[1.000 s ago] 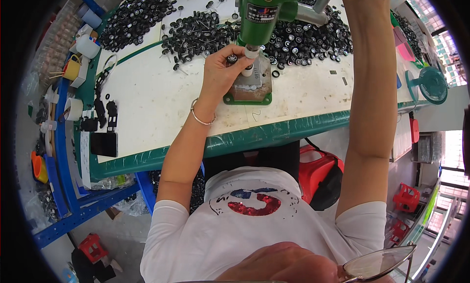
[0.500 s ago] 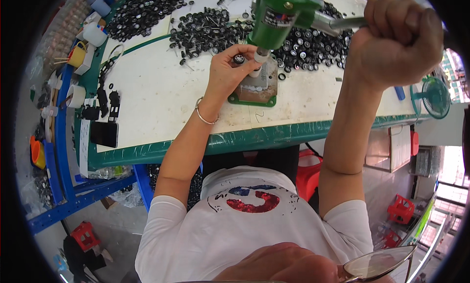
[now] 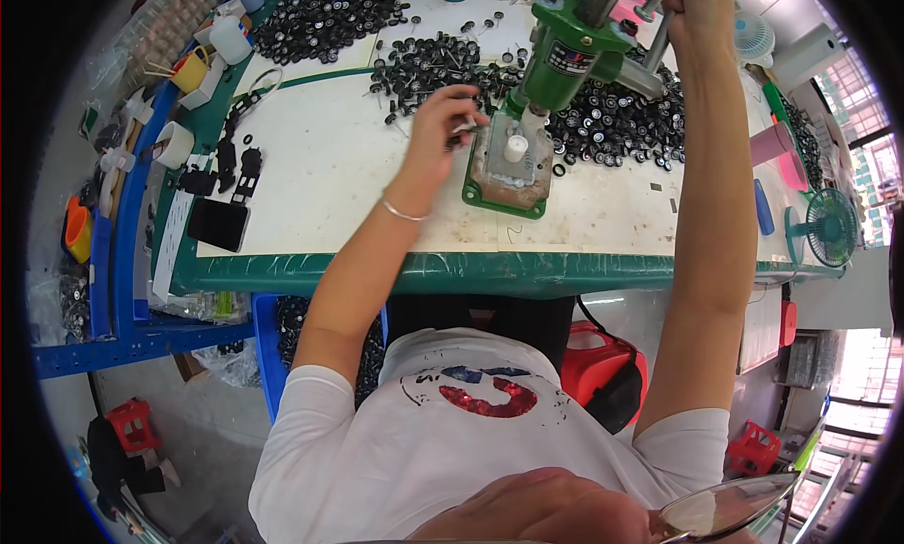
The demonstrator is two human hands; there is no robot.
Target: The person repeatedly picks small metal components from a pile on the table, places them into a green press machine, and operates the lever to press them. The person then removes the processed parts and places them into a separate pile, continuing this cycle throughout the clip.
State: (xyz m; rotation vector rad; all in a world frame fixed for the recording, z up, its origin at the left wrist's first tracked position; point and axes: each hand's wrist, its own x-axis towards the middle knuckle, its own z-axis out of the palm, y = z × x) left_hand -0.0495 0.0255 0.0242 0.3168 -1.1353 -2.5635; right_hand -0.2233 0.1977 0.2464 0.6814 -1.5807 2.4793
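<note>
A green hand-lever press (image 3: 557, 72) stands on the table, its head raised over a metal base plate (image 3: 492, 182). On that plate a short white plastic post (image 3: 515, 149) stands bare under the head. My left hand (image 3: 443, 135), smeared by motion, is just left of the base with its fingers curled round a small black wheel (image 3: 458, 139), only partly visible. High at the upper right, my right hand (image 3: 702, 17) is closed round the press lever (image 3: 656, 43); part of its grip is cut off by the picture's top edge.
Heaps of small black wheels (image 3: 330, 22) lie at the back left, some on thin axles, with another pile (image 3: 617, 120) right of the press. A dark phone (image 3: 218, 224) and black plastic parts (image 3: 226, 163) lie on the left. A green fan (image 3: 829, 226) is far right.
My right hand has swung the lever up and away, and the press head has risen off the white post. My left hand has drawn back leftward from the post. The whole view has shifted.
</note>
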